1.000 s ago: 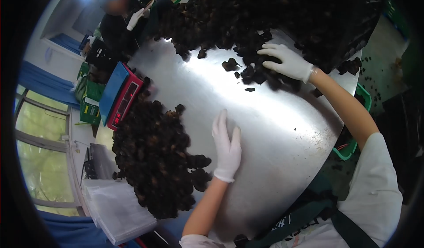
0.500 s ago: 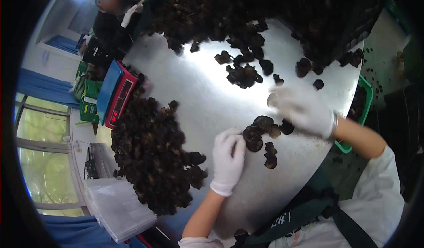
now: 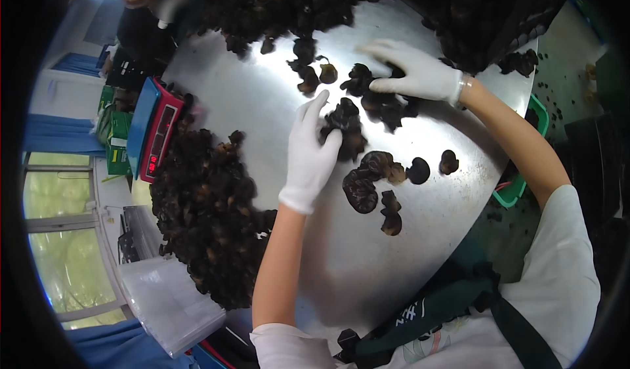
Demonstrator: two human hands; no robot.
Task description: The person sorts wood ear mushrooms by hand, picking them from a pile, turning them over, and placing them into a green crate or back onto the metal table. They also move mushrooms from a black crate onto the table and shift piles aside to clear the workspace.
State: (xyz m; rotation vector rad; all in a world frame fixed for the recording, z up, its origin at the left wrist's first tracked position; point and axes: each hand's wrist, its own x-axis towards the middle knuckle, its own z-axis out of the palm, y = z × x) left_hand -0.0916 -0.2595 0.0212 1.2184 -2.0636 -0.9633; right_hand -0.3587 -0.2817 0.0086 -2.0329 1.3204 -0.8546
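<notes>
Both hands wear white gloves. My left hand (image 3: 310, 146) is at the middle of the metal table, thumb and fingers apart around the left side of a dark, wrinkled clump (image 3: 348, 127), touching it. My right hand (image 3: 417, 72) lies farther right and back, fingers spread over another dark clump (image 3: 386, 106), its thumb on top. Whether the fingers grip any piece is hard to see. Nearer me lie a large curled dark piece (image 3: 360, 188), a round one (image 3: 418, 171), a small one (image 3: 449, 162) and a narrow one (image 3: 391, 213).
A big dark heap (image 3: 282, 4) covers the table's back; another (image 3: 207, 211) lies left, beside a red and blue scale (image 3: 157, 132). Clear plastic bags (image 3: 172, 303) sit at lower left. A green basket (image 3: 539, 116) stands beyond the right edge. Another person (image 3: 147, 21) is at upper left.
My left hand has moved up and back from the curled piece to a clump. My right hand has moved back and left. Clumps near the middle have shifted toward me.
</notes>
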